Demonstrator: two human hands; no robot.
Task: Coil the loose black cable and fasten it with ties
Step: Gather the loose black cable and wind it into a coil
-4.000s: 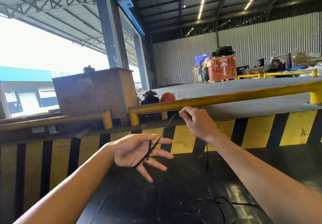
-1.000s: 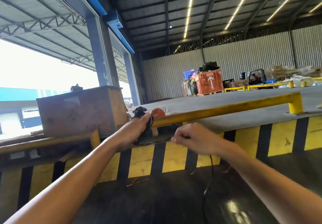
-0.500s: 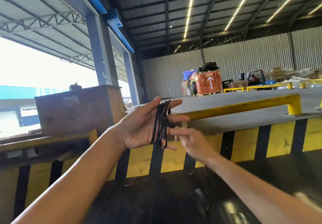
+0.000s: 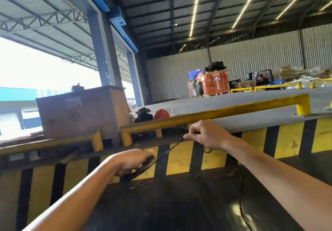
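Observation:
A thin black cable [image 4: 167, 152] runs taut between my two hands. My left hand [image 4: 133, 161], blurred and turned knuckles-up, grips a small bundle of wound loops [image 4: 142, 168] at the lower centre. Up and to the right, my right hand [image 4: 206, 134] pinches the strand in curled fingers. From that hand the loose tail [image 4: 240, 191] drops to the dark glossy floor and trails toward the bottom edge. No ties are visible.
A yellow-and-black striped dock wall [image 4: 179, 159] stands just ahead, with a yellow guard rail [image 4: 215, 113] on top. A wooden crate [image 4: 80, 110] sits at the left, an orange helmet [image 4: 160, 114] beside it. A red crate [image 4: 215, 82] and a forklift [image 4: 260, 78] stand far back.
My left hand has dropped and turned palm-down with the wound loops. My right hand has pulled up and to the right, drawing a stretch of cable taut between them.

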